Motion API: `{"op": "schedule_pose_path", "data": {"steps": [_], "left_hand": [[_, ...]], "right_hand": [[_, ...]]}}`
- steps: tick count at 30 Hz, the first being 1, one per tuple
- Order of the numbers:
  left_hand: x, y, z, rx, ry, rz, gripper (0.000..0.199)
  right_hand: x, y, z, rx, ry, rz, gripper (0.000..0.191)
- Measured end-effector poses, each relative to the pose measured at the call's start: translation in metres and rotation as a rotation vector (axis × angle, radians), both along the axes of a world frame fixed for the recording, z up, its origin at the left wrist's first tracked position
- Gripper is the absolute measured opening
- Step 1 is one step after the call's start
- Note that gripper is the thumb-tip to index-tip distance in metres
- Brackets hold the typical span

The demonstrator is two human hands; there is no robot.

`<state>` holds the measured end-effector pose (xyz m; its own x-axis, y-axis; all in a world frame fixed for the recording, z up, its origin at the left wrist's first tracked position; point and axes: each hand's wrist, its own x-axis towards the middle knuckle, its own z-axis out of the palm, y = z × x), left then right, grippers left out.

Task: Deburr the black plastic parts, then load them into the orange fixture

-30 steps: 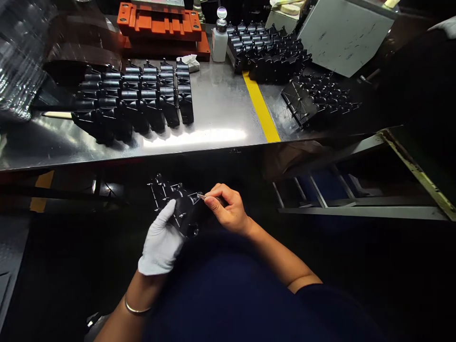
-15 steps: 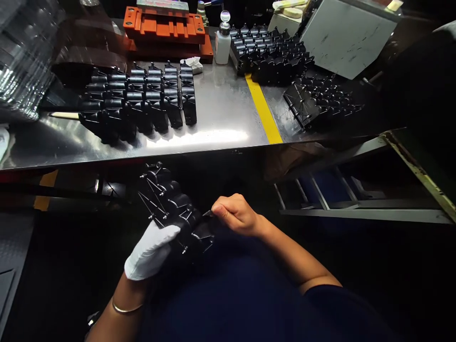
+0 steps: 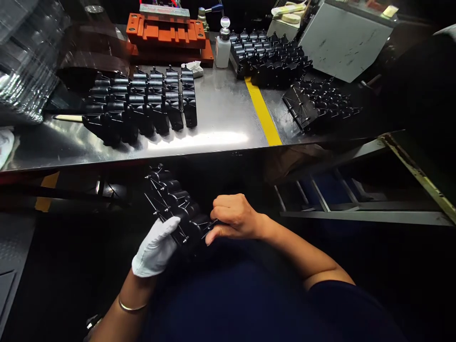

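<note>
My left hand (image 3: 155, 249), in a white glove, grips a black moulded plastic part (image 3: 176, 194) from below, its thumb laid over the near side. The part has rounded ribs and thin struts with small shiny tips, and it is held tilted in front of the bench edge. My bare right hand (image 3: 233, 218) is at the lower right end of this part, fingers curled and thumb stretched below them. Between thumb and fingers is a small pointed blade, mostly hidden now; its tip is close to the part.
Several similar black parts (image 3: 146, 102) stand in a row on the metal bench (image 3: 217, 109). More black parts (image 3: 270, 57) lie right, beyond yellow tape (image 3: 263, 111). Behind are an orange fixture (image 3: 166, 33), a white pump bottle (image 3: 223, 47) and a grey box (image 3: 344, 40). Clear plastic trays (image 3: 24, 71) are stacked left.
My right hand has turned, its thumb now lower and apart from the fingers, and the blade tip no longer shows plainly. My left hand and the black part have shifted slightly right.
</note>
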<state>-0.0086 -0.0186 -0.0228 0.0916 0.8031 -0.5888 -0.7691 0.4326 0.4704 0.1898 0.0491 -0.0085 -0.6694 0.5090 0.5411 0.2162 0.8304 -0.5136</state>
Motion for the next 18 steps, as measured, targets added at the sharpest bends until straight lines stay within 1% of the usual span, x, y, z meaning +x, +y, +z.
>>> {"op": "schedule_pose_path", "data": {"steps": [3,7,11,13,15,16,17,18], "left_hand": [[0.006,-0.001,-0.003,-0.035,-0.082,0.052,0.031],[0.011,0.001,-0.002,-0.11,-0.169,0.034,0.038],[0.012,0.004,-0.001,-0.139,-0.199,0.043,0.043],[0.009,0.004,-0.004,-0.135,-0.214,0.011,0.043],[0.003,0.003,-0.007,-0.099,-0.246,-0.05,0.039],[0.0,0.002,-0.008,-0.076,-0.279,-0.095,0.036],[-0.003,0.001,-0.009,-0.057,-0.327,-0.156,0.035],[-0.006,0.0,-0.009,-0.048,-0.38,-0.223,0.038]], "right_hand": [[-0.001,0.002,-0.001,0.051,-0.007,-0.022,0.052],[-0.001,0.004,-0.003,-0.029,-0.034,-0.11,0.05],[-0.002,0.004,0.0,-0.074,-0.074,-0.103,0.053],[0.0,0.005,0.001,-0.124,-0.06,-0.066,0.054],[0.004,0.008,0.001,-0.233,-0.001,0.009,0.05],[0.007,0.01,0.001,-0.292,0.056,0.019,0.046],[0.01,0.013,0.0,-0.349,0.126,-0.005,0.041],[0.013,0.017,-0.002,-0.408,0.199,-0.063,0.034]]}}
